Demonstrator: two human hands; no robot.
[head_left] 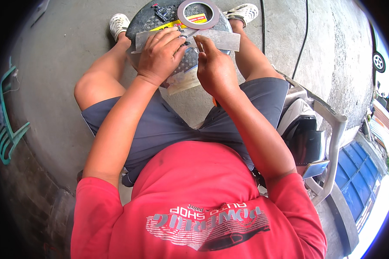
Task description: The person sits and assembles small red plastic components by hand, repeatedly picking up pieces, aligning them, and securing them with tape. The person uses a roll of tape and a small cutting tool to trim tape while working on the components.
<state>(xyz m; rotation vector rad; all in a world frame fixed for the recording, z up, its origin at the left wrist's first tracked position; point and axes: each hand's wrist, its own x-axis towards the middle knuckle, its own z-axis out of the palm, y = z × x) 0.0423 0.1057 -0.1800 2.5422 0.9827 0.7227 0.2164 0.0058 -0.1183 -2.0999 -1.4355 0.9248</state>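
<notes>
A pale, translucent grey strip (222,39), flat and rectangular, lies across a dark, carbon-patterned round panel (139,23) at twelve o'clock in the view, just below a roll of tape (199,14). The left hand (161,55) presses palm-down on the strip's left half, fingers spread flat and clasping nothing. The right hand (214,67), at one o'clock from it, stands edge-up with fingertips narrowly pinched, seemingly on the strip's lower edge.
</notes>
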